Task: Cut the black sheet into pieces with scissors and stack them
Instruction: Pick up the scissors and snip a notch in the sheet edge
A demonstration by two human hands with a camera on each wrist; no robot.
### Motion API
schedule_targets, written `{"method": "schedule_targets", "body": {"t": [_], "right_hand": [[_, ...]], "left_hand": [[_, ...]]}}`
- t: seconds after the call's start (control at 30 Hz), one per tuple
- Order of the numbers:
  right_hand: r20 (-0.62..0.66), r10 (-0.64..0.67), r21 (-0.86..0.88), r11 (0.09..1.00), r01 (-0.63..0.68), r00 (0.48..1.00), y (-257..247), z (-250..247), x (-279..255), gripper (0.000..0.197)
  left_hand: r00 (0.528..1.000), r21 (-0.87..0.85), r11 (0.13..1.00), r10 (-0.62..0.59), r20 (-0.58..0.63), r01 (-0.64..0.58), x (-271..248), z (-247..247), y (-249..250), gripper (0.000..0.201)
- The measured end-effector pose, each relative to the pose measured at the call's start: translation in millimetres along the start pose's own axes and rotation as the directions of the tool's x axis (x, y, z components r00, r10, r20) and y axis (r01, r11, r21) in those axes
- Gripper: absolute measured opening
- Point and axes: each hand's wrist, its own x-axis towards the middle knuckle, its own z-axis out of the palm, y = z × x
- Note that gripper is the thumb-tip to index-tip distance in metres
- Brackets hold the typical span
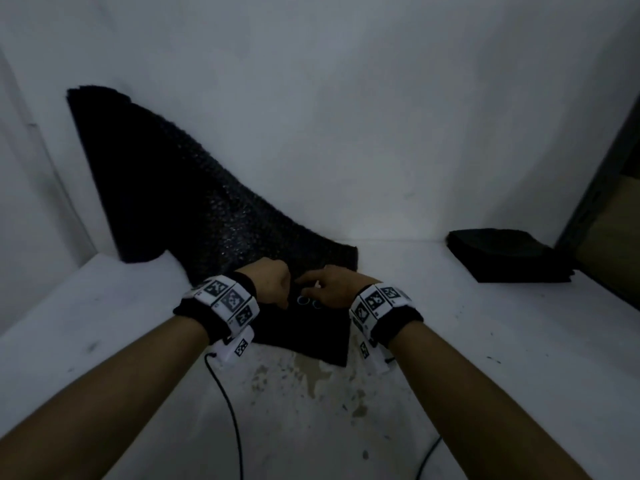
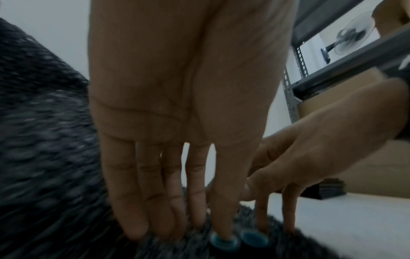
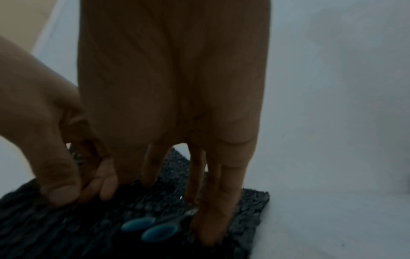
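Black sheet (image 1: 180,202) | left hand (image 1: 273,282) fingers (image 2: 131,201) straight, pressing | scissors (image 3: 150,227) beside

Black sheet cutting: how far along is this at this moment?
Done: a stack of cut black pieces sits at the table's right. In hand: both the left hand and right hand reach down at the blue-handled scissors lying on the black sheet, not yet gripped. Left: most of the sheet remains uncut, draped against the wall.

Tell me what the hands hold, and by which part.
Nothing is gripped. Both hands, left and right, reach straight-fingered onto the black sheet beside the scissors lying there.
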Motion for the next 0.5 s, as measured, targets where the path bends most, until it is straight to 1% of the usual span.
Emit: {"method": "schedule_targets", "body": {"t": [0.07, 0.13, 0.23, 0.37, 0.43, 0.5], "right_hand": [[0.029, 0.022, -0.083, 0.996, -0.02, 0.999, -5.1, 8.4, 1.4, 0.043], [0.002, 0.053, -0.143, 0.988, -0.052, 0.999, -5.8, 14.1, 3.0, 0.044], [-0.039, 0.107, -0.161, 0.98, -0.112, 0.993, -2.8, 16.5, 6.5, 0.044], [-0.069, 0.177, -0.169, 0.968, -0.186, 0.982, 5.7, 14.6, 2.4, 0.044], [-0.096, 0.219, -0.168, 0.958, -0.233, 0.971, 12.5, 14.5, -1.4, 0.043], [-0.119, 0.274, -0.165, 0.942, -0.292, 0.954, 21.4, 15.5, -3.7, 0.043]], "left_hand": [[0.999, 0.022, 1.0, -0.016, 0.039, 0.016, -2.5, 11.9, -8.2, 0.034], [0.997, 0.022, 1.0, -0.024, 0.072, 0.022, -4.7, 21.0, -12.7, 0.044], [0.999, 0.005, 1.0, 0.011, 0.05, -0.012, -6.3, 28.2, -12.1, 0.055], [0.996, -0.022, 0.996, 0.084, -0.004, -0.084, -3.6, 36.1, -3.2, 0.061], [0.988, -0.07, 0.986, 0.15, -0.032, -0.152, -2.5, 41.0, 3.9, 0.06], [0.975, -0.106, 0.969, 0.221, -0.032, -0.223, -1.1, 45.4, 13.1, 0.06]]}}
